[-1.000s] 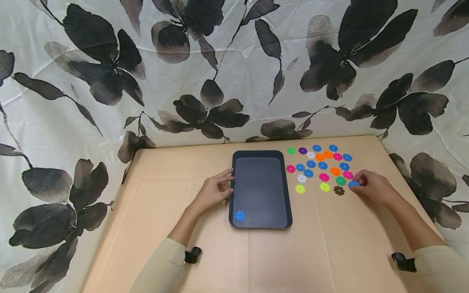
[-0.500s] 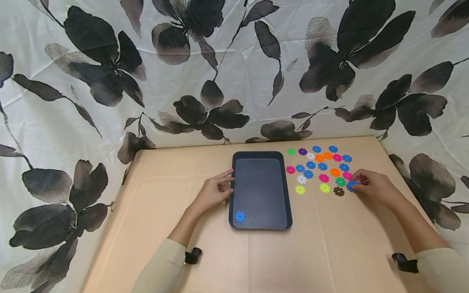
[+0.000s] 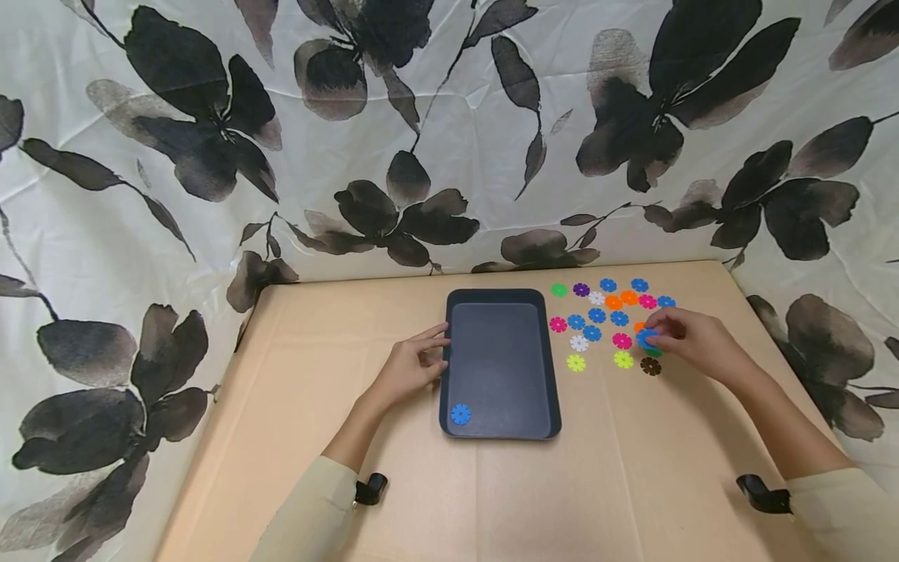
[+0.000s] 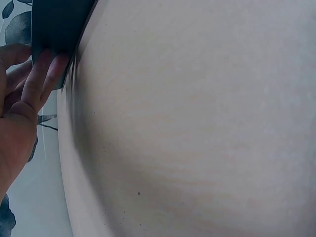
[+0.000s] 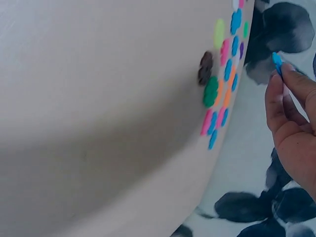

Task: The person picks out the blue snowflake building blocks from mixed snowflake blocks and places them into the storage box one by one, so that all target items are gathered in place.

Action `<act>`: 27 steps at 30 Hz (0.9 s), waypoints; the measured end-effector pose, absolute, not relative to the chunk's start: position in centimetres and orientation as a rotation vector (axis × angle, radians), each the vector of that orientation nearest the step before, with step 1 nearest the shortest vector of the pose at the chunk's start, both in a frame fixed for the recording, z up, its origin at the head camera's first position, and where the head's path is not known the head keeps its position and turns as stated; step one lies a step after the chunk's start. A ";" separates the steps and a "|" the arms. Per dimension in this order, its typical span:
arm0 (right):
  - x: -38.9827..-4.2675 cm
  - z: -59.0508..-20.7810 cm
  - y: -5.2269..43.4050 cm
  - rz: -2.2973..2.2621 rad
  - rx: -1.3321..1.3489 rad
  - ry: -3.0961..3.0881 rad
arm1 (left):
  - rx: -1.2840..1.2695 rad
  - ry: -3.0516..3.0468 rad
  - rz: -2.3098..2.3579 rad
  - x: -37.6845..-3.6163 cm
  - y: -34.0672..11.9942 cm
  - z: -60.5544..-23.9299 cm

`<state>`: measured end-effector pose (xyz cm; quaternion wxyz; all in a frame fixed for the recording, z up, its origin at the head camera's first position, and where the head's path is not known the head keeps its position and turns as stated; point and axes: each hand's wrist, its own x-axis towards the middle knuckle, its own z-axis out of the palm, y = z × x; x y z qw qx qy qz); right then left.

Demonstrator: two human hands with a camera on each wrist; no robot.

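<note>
A dark rectangular tray [image 3: 500,297] lies in the middle of the tan table, with one blue flower-shaped disc [image 3: 460,414] in its near left corner. My left hand [image 3: 414,363] rests against the tray's left rim [image 4: 54,29], fingers straight. To the right of the tray lie several coloured discs [image 3: 618,318]. My right hand [image 3: 684,337] is raised above them and pinches a blue disc [image 3: 646,339] between thumb and fingers; the right wrist view shows that disc [image 5: 277,61] edge-on at the fingertips, off the table.
A brown disc [image 3: 650,366] and two yellow-green ones [image 3: 623,359] lie nearest me in the group. A flower-print curtain [image 3: 421,133] hangs behind and beside the table [image 3: 632,484]. The table's right edge runs close to the discs.
My right hand has lifted the blue disc off the table and moved it left, over the other discs. The left hand and tray have not moved.
</note>
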<state>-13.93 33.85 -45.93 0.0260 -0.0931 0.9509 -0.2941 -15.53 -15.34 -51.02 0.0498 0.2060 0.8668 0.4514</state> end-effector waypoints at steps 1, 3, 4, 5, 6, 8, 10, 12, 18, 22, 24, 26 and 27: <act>-14.0 -45.7 33.5 -0.908 -0.291 2.935 | 0.629 2.639 1.374 -15.5 -15.3 -51.0; -14.0 -45.3 32.7 -0.914 -0.296 2.919 | 0.632 2.636 1.375 -15.5 -15.3 -51.1; -14.1 -45.1 32.3 -0.923 -0.296 2.906 | 0.632 2.636 1.376 -15.6 -15.3 -51.1; -14.1 -44.9 31.9 -0.929 -0.301 2.895 | 0.633 2.636 1.378 -15.6 -15.3 -51.2; -14.2 -44.7 31.5 -0.929 -0.312 2.891 | 0.632 2.636 1.379 -15.6 -15.3 -51.2; -14.4 -44.4 30.6 -0.935 -0.339 2.877 | 0.633 2.638 1.383 -15.6 -15.3 -51.2; -14.7 -44.2 29.7 -0.935 -0.375 2.869 | 0.633 2.639 1.388 -15.6 -15.3 -51.3; -15.0 -44.1 28.7 -0.941 -0.410 2.859 | 0.635 2.639 1.391 -15.6 -15.3 -51.4; -15.7 -43.8 25.8 -0.950 -0.494 2.821 | 0.643 2.639 1.404 -15.7 -15.4 -51.6; -16.0 -43.9 24.0 -0.955 -0.556 2.805 | 0.651 2.638 1.401 -15.7 -15.4 -51.7; -16.1 -43.9 23.2 -0.972 -0.582 2.783 | 0.650 2.639 1.397 -15.6 -15.4 -51.7; -16.1 -43.9 22.5 -0.984 -0.603 2.769 | 0.650 2.637 1.399 -15.7 -15.3 -51.6; -16.2 -43.9 22.1 -0.987 -0.616 2.764 | 0.651 2.637 1.399 -15.7 -15.3 -51.7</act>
